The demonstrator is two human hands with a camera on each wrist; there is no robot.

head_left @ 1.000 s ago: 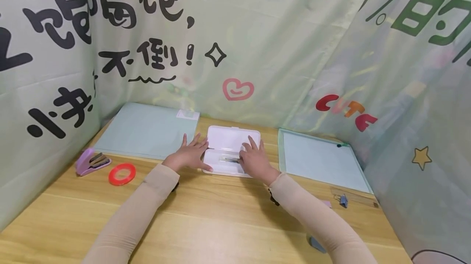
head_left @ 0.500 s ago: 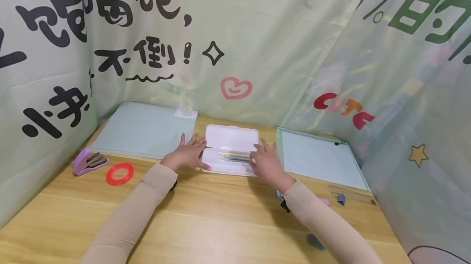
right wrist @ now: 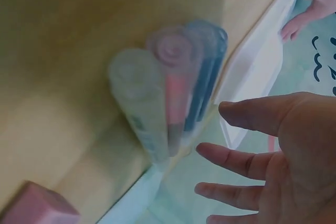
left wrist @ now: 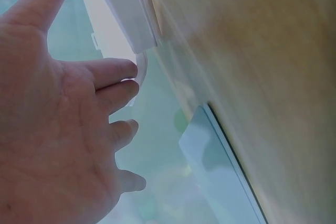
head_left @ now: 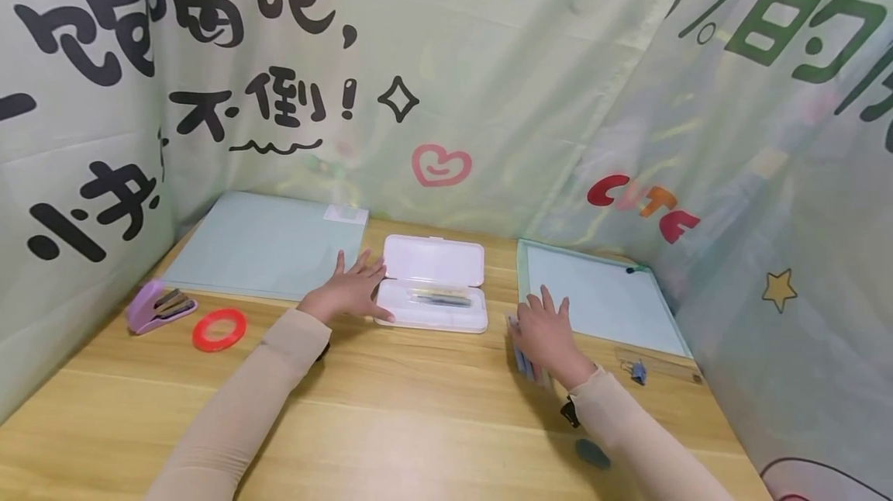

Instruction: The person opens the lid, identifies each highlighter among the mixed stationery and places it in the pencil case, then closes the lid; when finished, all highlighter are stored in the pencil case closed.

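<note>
A white pencil case (head_left: pixel 432 262) lies open, lid back, with several slim pens (head_left: pixel 441 299) inside. My left hand (head_left: pixel 345 293) is spread at its left side, thumb on the front corner and fingertips by the hinge; in the left wrist view the fingers lie against the case (left wrist: pixel 123 11). To the right of the case, my right hand (head_left: pixel 547 334) hovers with fingers extended over three correction tapes (head_left: pixel 522 361). The right wrist view shows them side by side: a blue one (right wrist: pixel 210 51), a pink one (right wrist: pixel 173 51) and a pale green one (right wrist: pixel 137 87).
A blue-green folder (head_left: pixel 272 245) lies back left, a light-blue zip pouch (head_left: pixel 600 295) back right. A purple stapler (head_left: pixel 156 311) and red tape roll (head_left: pixel 219 329) are at left. At right are a blue binder clip (head_left: pixel 638 371), clear ruler (head_left: pixel 670 365), dark oval thing (head_left: pixel 593 453) and pink block (right wrist: pixel 42 205).
My right hand has left the pencil case and moved right and nearer, to the correction tapes, uncovering the pens in the case. My left hand has stayed at the case.
</note>
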